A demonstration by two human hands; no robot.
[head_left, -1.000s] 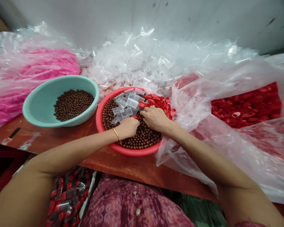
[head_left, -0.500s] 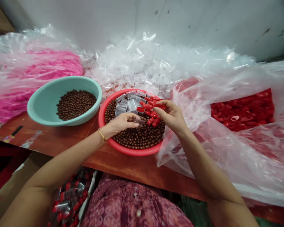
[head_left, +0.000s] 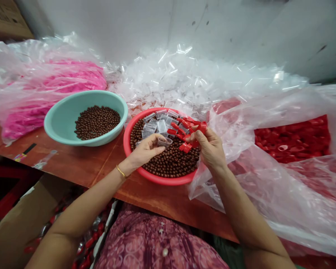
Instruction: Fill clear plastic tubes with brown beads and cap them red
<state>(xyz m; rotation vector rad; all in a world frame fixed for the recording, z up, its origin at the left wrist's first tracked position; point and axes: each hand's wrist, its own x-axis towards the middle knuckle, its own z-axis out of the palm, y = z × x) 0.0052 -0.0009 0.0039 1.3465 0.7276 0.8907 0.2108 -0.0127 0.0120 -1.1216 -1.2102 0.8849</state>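
Note:
My left hand [head_left: 145,151] pinches a small clear plastic container [head_left: 164,142] above a red plastic basin [head_left: 126,144]. The basin holds many glossy brown balls [head_left: 170,160], with several clear containers [head_left: 159,125] and red plastic caps [head_left: 186,127] lying on them. My right hand [head_left: 210,147] is raised at the basin's right side, its fingertips pinching a red cap [head_left: 199,129]. A gold bangle [head_left: 121,172] circles my left wrist.
A teal basin [head_left: 56,127] of brown balls stands left of the red one on a reddish wooden table [head_left: 72,164]. Plastic bags of pink pieces [head_left: 72,78], clear containers [head_left: 184,82] and red caps [head_left: 291,138] are heaped behind and right, against a wall.
Both hands have risen from the balls and moved apart. My left hand now shows a clear container, and my right hand has moved up and right with a red cap.

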